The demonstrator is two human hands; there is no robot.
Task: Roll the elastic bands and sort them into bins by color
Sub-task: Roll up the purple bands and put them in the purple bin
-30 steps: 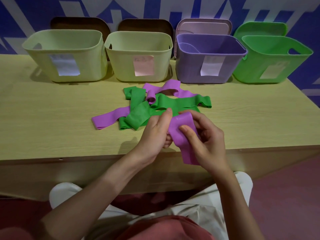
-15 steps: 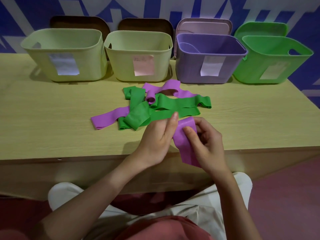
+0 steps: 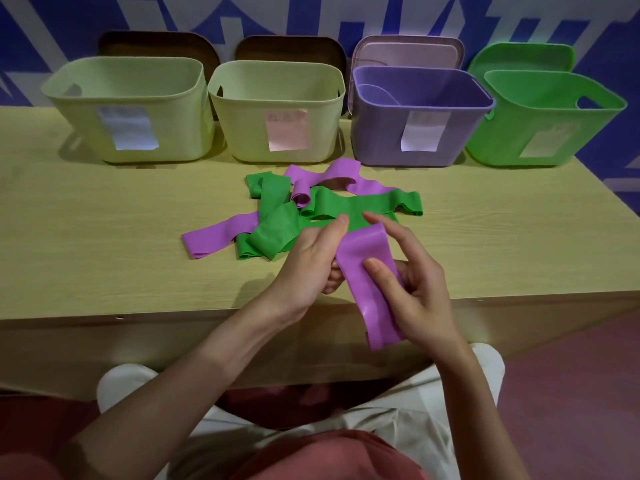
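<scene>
**Purple band held flat, ready to roll**

We hold the purple band (image 3: pixel 367 271) over the tabletop's (image 3: pixel 104 244) near edge. Our left hand (image 3: pixel 311 261) pinches its far end; our right hand (image 3: pixel 412 282) grips it, thumb on top, likely to keep it taut. The pile (image 3: pixel 311 209) waits before the purple bin (image 3: pixel 381 140) and green bin (image 3: pixel 502 140)

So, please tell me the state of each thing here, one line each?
Left hand: grips the held purple band's top end.
Right hand: thumb presses the band.
Held purple band: flat, not yet rolled.
Band pile: loose, tangled.
Purple bin: open, lid behind it.
Green bin: open.
</scene>
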